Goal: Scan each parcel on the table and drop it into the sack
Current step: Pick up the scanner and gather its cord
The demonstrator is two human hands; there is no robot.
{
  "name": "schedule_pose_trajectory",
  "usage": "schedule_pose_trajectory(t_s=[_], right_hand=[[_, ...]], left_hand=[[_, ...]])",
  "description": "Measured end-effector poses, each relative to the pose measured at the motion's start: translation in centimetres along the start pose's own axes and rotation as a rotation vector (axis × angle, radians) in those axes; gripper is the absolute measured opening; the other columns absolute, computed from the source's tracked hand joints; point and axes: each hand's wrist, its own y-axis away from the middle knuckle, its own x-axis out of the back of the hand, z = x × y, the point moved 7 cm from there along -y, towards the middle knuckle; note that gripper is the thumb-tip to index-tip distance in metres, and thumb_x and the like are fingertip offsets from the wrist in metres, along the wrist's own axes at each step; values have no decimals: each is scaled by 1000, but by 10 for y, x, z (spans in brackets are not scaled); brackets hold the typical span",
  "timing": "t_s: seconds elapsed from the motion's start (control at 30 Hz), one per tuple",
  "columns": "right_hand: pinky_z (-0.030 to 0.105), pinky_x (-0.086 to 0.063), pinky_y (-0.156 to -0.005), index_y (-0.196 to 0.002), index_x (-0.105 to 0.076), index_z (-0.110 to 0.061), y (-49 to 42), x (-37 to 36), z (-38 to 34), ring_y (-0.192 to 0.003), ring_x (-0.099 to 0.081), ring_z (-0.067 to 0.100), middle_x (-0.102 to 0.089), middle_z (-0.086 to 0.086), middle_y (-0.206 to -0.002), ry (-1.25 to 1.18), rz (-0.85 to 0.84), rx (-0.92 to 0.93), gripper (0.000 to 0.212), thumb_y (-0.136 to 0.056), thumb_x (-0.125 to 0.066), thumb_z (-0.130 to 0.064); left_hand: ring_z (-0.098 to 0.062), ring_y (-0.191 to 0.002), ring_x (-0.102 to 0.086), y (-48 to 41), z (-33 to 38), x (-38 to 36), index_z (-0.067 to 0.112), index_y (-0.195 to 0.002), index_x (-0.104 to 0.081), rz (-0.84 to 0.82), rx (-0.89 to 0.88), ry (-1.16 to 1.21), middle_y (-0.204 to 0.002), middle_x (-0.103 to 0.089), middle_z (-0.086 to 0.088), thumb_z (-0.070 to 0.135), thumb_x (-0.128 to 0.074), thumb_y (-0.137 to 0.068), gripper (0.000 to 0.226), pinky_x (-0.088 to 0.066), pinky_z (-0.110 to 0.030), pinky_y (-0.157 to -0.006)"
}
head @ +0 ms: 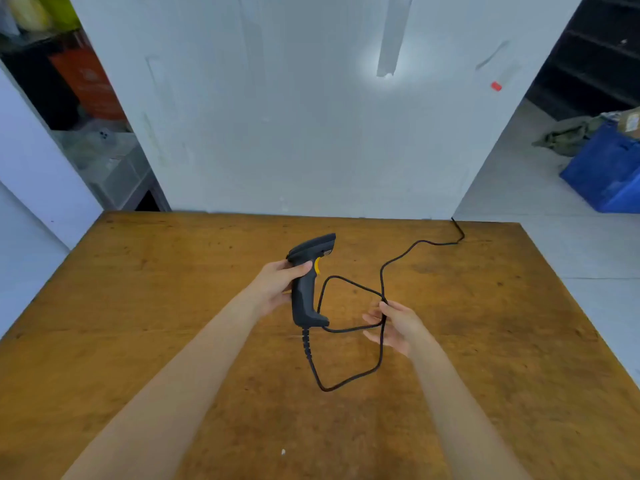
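Note:
Over the middle of the wooden table (138, 323) my left hand (277, 285) grips a black barcode scanner (306, 278) with a yellow trigger, its head pointing away and to the right. The scanner's black cable (381, 355) loops below and to the right of the handle, then runs off the table's far right edge. My right hand (394, 323) pinches that cable where two strands cross. No parcel and no sack are in view.
A white wall stands just behind the table's far edge. A blue crate (609, 171) with a cardboard box in it sits on the floor at the right, beside a green cloth (568, 136). Dark shelving fills both back corners.

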Motion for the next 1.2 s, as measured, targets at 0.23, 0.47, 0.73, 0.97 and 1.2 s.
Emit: schedule_pose_trajectory(t_s=[0.23,0.47,0.73,0.97,1.2], right_hand=[[46,-56,-81,-97,-69,-5,33,44,-22,-80,-66,20,-63,6,-85,-69,-42,124,17,-98,-53,-10],[42,-57,-83,-103,-68,-4,47,114,-52,-65,-58,15,-55,2,-70,-54,-13,191,17,-98,-53,-10],[43,-55,-88,-105,-68,-5,28,186,-96,-66,-53,15,-52,2,-70,-42,-52,195,18,-98,-53,-12],[32,-50,-74,-108,-70,-9,-18,245,-125,-65,-53,14,-55,0,-69,104,101,184,23,-100,-49,-14],[24,-43,-80,-132,-54,-5,-67,280,-132,-96,-55,18,-54,4,-108,695,334,150,37,-103,-33,-11]], left_hand=[[-16,-94,-66,-28,-1,-65,13,-108,-66,-140,32,-34,-101,-72,-1,19,-70,-86,23,-53,-29,-69],[-13,-97,-62,-55,-20,-157,17,-110,-67,-160,51,-101,-106,-71,1,24,-73,-85,27,-46,-28,-74],[-21,-104,-62,-83,-57,-254,16,-112,-66,-152,252,206,-112,-68,-3,27,-72,-84,32,-50,-33,-75],[-19,-96,-63,-123,-79,-323,15,-114,-66,-16,282,235,-101,-69,-2,27,-73,-84,33,-51,-34,-77],[-19,-80,-56,-159,-110,-352,8,-101,-60,167,298,149,-88,-60,-3,13,-55,-98,8,-43,-38,-84]])
